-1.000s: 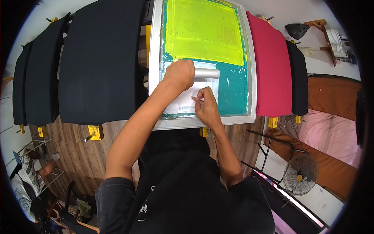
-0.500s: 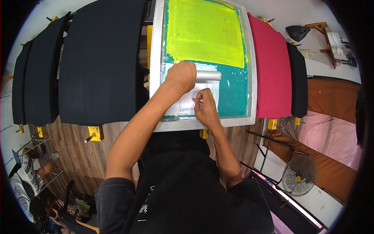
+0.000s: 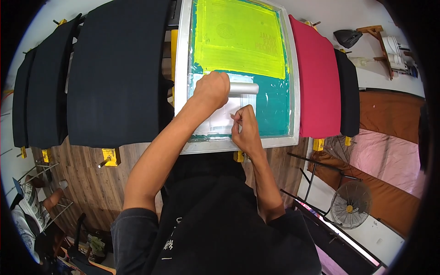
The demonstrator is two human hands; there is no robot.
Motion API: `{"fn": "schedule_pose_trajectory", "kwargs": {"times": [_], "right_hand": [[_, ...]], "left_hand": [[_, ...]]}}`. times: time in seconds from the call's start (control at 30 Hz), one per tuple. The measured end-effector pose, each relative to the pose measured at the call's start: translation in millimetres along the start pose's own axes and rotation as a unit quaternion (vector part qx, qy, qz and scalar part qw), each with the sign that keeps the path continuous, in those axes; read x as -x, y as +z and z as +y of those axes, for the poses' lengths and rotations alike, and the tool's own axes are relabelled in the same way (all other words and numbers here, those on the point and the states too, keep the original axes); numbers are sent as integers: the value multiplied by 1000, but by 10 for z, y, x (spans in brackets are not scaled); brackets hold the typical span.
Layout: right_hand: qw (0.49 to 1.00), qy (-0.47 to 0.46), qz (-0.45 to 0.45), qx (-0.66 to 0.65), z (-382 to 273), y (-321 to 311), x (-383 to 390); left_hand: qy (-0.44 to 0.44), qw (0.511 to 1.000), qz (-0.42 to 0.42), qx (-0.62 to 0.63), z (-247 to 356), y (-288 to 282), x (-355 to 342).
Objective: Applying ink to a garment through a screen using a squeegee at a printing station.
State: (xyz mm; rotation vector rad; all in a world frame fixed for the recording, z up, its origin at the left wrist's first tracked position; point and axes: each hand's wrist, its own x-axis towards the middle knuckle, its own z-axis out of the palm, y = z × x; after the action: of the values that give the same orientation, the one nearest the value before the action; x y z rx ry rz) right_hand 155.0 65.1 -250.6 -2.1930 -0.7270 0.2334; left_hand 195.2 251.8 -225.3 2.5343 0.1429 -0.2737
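Observation:
A screen-printing screen [image 3: 273,108] in a pale frame lies before me, with teal mesh, a yellow-green inked upper area [image 3: 238,55] and a pale, whitish lower-left patch [image 3: 217,121]. My left hand [image 3: 211,91] is closed round a silver bar-shaped tool [image 3: 244,88] resting across that patch; its left end is hidden under my fingers. My right hand [image 3: 245,128] pinches a small, thin thing over the patch, just below the bar; I cannot make out what it is.
Black cloth-covered boards [image 3: 117,73] stand left, pink [image 3: 316,78] and black ones [image 3: 348,91] right, on yellow arms. A standing fan [image 3: 350,206] is lower right, beside brown and pink fabric. A person [image 3: 32,211] is at lower left. A shelf with buckets [image 3: 390,46] is upper right.
My right hand has shifted slightly right and its small thin thing shows less. My left hand holds the bar in much the same place. The view has moved very slightly.

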Motion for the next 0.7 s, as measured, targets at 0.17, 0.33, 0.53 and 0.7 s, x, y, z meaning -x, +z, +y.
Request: {"fn": "schedule_pose_trajectory", "kwargs": {"times": [0.17, 0.33, 0.53, 0.7], "right_hand": [[999, -49, -3, -22, 80, -5, 54], [999, -46, -11, -26, 118, 71, 44], [998, -47, -24, -26, 205, 175, 31], [999, -45, -25, -11, 179, 176, -2]], "left_hand": [[-12, 1000, -9, 3, -6, -30, -15], [-2, 1000, -14, 5, -11, -35, -9], [-5, 1000, 1, 12, 3, -25, 0], [18, 1000, -22, 11, -24, -48, 5]]}}
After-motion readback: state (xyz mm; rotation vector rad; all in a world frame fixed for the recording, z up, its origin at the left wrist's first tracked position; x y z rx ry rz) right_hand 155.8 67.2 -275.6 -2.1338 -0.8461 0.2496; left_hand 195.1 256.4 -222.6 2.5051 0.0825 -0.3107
